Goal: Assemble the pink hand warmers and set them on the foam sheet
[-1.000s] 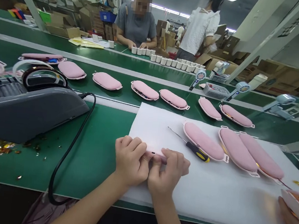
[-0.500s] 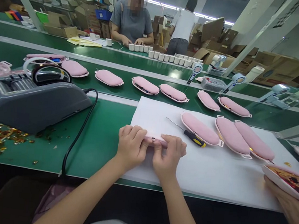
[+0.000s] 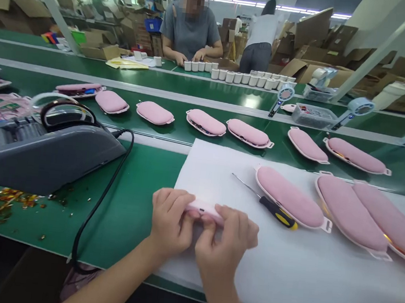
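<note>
Both my hands grip a pink oval padded device (image 3: pixel 206 209), held edge-on over a white foam sheet (image 3: pixel 222 173). A small dark slot shows in the middle of its pale rim. My left hand (image 3: pixel 171 220) is closed round one end, and my right hand (image 3: pixel 228 233) round the other. Both thumbs press from below, close together near the slot. To the right lies a screwdriver (image 3: pixel 278 212) with a black and yellow handle. It is beside another pink padded device (image 3: pixel 288 194) that has strap loops at its ends.
Two more pink devices (image 3: pixel 353 213) overlap at the right. Several others (image 3: pixel 205 122) line the green bench behind. A grey tape dispenser (image 3: pixel 50 150) stands left, its black cable (image 3: pixel 101 203) trailing to the bench edge. Amber film scraps (image 3: pixel 9 201) lie below it. A co-worker (image 3: pixel 191 30) handles white cups opposite.
The view has shifted, turning left. My hands keep their grip on the pink device, its rim tilted slightly differently. A neighbour's hands at the far right are out of view.
</note>
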Motion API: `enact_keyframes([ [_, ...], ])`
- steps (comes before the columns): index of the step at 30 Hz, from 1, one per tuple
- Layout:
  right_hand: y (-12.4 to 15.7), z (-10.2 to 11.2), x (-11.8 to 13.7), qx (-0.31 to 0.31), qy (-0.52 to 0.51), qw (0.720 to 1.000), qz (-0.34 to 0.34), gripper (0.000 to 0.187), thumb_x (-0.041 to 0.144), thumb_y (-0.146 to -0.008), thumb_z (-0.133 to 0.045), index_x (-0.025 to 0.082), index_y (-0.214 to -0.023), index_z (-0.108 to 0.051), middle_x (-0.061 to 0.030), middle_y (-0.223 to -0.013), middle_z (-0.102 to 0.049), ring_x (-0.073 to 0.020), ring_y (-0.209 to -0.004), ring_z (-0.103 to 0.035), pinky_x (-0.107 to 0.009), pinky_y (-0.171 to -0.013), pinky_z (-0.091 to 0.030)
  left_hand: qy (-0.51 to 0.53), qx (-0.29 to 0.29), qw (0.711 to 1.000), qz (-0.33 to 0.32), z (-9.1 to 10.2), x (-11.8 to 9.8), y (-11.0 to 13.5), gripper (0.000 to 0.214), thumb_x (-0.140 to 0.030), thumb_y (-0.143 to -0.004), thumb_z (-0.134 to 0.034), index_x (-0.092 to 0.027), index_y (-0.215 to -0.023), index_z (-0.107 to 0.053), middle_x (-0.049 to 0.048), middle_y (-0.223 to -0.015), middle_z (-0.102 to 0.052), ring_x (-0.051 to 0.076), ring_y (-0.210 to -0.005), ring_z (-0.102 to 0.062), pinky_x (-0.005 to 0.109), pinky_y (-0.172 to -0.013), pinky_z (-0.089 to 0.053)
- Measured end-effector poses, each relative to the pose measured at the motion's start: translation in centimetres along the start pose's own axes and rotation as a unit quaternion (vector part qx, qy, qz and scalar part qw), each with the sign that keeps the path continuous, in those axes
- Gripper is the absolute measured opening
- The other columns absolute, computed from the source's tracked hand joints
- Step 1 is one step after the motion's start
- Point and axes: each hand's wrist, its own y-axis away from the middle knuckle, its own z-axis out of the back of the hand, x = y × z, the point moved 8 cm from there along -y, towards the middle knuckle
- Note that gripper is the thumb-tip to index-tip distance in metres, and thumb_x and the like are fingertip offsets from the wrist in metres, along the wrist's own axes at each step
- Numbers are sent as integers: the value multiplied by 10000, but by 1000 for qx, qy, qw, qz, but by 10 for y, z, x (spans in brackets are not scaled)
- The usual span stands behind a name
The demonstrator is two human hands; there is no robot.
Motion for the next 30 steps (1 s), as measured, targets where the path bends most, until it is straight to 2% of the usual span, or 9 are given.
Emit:
enact_keyframes([
  [3, 5, 4, -1, -15, -16, 1000, 0, 71, 223, -886, -508, 186, -918, -559, -60, -849, -634, -214, -770, -548, -374, -755, -355, 14, -1, 1000, -4, 4, -1, 6, 160, -167, -820, -478, -212, -948, -563, 42, -846, -672, 202, -763, -585, 362, -726, -394],
  [8, 6, 2, -1, -5, -23, 999, 30, 72, 223, -886, -505, 197, -933, -553, -64, -858, -626, -223, -784, -552, -380, -754, -358, 10, -9, 999, 36, 7, 0, 11, 168, -150, -835, -483, -219, -957, -575, 43, -858, -689, 204, -804, -606, 368, -759, -408],
  [14, 3, 1, -6, 16, -26, 996, 81, 78, 194, -881, -505, 196, -954, -533, -50, -863, -607, -213, -797, -558, -375, -758, -362, 22, -17, 999, 19, 12, -4, 9, 126, -208, -901, -476, -197, -937, -596, 43, -841, -711, 191, -782, -623, 347, -738, -434],
  [18, 4, 0, -7, 36, -21, 991, 129, 100, 205, -884, -513, 205, -982, -537, -46, -901, -583, -215, -842, -526, -360, -761, -367, 27, 32, 999, 26, 19, 7, 10, 180, -254, -933, -470, -182, -1044, -592, 59, -935, -726, 200, -882, -650, 330, -779, -480],
  [20, 4, 0, -8, 31, -22, 993, 111, 96, 199, -889, -505, 210, -979, -537, -47, -909, -571, -217, -855, -508, -358, -762, -372, 36, 68, 997, 28, 21, 16, 9, 204, -255, -935, -472, -169, -1084, -582, 62, -973, -728, 194, -907, -659, 305, -754, -502],
  [22, 2, -1, -8, 22, -25, 996, 84, 85, 195, -890, -499, 213, -965, -536, -45, -894, -569, -221, -856, -507, -361, -760, -379, 47, 73, 996, 19, 23, 23, 7, 168, -246, -926, -491, -167, -1039, -587, 51, -920, -733, 188, -837, -666, 297, -692, -506],
  [26, 0, -5, -6, 6, 1, 998, 70, 81, 203, -868, -514, 210, -940, -551, -44, -859, -593, -227, -818, -530, -373, -746, -386, 58, 24, 998, 13, 26, 28, 1, 94, -166, -898, -500, -177, -952, -577, 29, -765, -711, 177, -662, -632, 303, -594, -465],
  [30, -2, -7, -12, 7, -9, 998, 60, 78, 229, -868, -512, 211, -924, -563, -37, -838, -622, -230, -794, -559, -382, -748, -383, 57, 2, 998, 27, 24, 26, 2, 119, -137, -880, -502, -195, -962, -568, 27, -763, -699, 172, -652, -621, 303, -592, -448],
])
